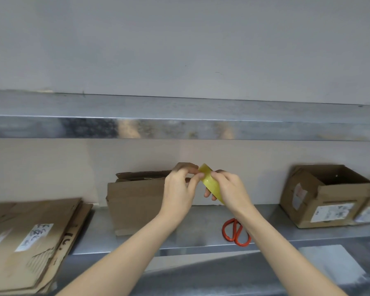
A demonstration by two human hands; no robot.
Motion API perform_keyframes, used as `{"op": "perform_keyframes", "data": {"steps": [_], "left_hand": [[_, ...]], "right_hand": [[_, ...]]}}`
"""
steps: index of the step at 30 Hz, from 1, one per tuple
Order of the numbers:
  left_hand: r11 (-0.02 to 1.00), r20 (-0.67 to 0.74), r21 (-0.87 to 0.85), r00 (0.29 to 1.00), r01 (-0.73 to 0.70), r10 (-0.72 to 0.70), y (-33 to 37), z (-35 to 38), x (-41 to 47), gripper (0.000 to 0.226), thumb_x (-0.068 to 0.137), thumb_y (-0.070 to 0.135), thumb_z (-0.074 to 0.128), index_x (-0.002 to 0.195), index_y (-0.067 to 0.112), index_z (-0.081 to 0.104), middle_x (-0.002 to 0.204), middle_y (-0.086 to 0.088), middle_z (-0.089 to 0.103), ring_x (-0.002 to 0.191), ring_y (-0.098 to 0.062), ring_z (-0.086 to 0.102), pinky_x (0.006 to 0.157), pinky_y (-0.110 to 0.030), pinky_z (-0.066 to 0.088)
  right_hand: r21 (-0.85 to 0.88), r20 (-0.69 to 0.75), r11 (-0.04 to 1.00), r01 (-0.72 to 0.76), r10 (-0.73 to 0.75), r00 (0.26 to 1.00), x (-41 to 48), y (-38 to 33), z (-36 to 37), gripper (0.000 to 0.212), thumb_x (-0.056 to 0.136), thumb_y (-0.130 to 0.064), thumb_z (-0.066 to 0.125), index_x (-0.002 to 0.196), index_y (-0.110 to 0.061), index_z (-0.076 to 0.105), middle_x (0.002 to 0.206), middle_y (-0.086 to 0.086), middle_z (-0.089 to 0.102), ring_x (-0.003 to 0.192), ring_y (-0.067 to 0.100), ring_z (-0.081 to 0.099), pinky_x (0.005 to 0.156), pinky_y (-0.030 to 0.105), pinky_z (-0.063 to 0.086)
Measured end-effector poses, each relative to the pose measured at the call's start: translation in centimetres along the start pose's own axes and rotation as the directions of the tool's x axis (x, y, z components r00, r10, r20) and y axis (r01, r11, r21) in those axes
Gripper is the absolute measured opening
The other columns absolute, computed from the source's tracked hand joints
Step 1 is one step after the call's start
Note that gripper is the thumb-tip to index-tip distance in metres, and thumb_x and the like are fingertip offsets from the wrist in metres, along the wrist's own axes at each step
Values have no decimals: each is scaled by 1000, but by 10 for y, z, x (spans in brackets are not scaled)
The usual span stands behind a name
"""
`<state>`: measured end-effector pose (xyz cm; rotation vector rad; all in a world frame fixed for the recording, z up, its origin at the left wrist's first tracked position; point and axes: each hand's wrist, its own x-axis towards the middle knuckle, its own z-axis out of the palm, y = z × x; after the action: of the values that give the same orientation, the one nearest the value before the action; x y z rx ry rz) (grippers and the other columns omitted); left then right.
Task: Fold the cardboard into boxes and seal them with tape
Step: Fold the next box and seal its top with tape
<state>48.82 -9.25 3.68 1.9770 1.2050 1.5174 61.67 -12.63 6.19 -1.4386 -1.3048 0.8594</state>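
A yellowish roll of clear tape (209, 182) is held up in front of me above the steel table. My right hand (229, 189) grips the roll with curled fingers. My left hand (179, 189) pinches at the roll's upper edge with thumb and fingertips. Behind the hands stands a folded brown cardboard box (135, 201) with its top flaps loose. A stack of flat cardboard sheets (28, 240) lies at the left.
Red-handled scissors (236, 232) lie on the steel table (201, 240) below my right wrist. Open cardboard boxes with labels (327, 197) sit at the right. A steel shelf (179, 127) runs overhead across the wall.
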Motion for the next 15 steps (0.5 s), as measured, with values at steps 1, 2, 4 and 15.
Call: {"op": "perform_keyframes", "data": {"steps": [1,2,4,15], "left_hand": [[998,7,47,1000,-28,28,-2,2,0,10,89,14,67,84,6,69,102,4,62,74,-5,56,63,-12,41],[995,23,88,999,-41,39,-4,4,1,11,90,15,65,85,5,68,103,3,59,73,-10,56,65,-21,44],[987,72,153,997,-51,40,-7,6,5,12,92,13,61,87,2,65,103,-2,56,80,-19,57,69,-31,45],[961,124,152,960,230,-250,-6,-13,50,18,101,15,44,105,2,56,103,-10,62,80,-17,56,65,-20,34]], "right_hand": [[-7,2,1000,1,-1,1000,0,1,-1,33,100,-16,42,77,-3,61,58,8,65,47,11,51,50,19,40],[-14,4,1000,3,-3,1000,-1,2,-1,33,100,-16,42,78,-2,61,58,8,65,47,11,51,50,18,40],[-33,15,999,1,-1,1000,0,4,-1,33,101,-16,41,79,-2,61,59,8,64,46,10,51,49,18,40],[-85,156,985,151,-137,978,4,0,-17,35,101,-18,47,71,-2,55,59,12,61,49,15,54,54,19,43]]}}
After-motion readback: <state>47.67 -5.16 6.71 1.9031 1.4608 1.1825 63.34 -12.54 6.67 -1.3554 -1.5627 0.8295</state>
